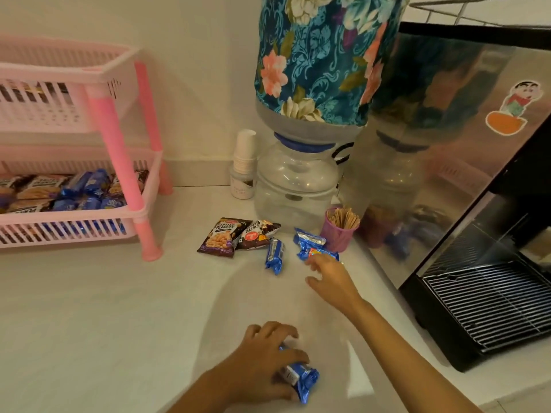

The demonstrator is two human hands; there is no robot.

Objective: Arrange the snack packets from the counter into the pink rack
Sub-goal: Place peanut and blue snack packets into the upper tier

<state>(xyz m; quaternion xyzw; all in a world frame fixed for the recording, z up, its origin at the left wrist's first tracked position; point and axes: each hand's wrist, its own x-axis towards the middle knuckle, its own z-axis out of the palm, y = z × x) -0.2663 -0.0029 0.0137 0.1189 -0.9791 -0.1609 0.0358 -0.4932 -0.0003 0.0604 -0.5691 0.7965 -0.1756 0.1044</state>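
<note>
The pink rack [125,174] stands at the left of the white counter; its lower shelf holds several blue and brown packets [68,189]. On the counter lie two salted peanut packets [220,238] [256,232], a blue biscuit packet [275,256] and two more blue packets [310,238] [317,254] near a purple cup. My right hand [331,277] reaches over the counter, fingers apart, fingertips touching the nearest blue packet. My left hand [268,362] is closed on a blue biscuit packet [301,380] low in front of me.
A water dispenser jar [295,186] with a floral cover stands behind the packets. A stack of paper cups [244,156] is beside it. The purple cup [340,234] holds wooden sticks. A steel and black coffee machine [477,263] fills the right side.
</note>
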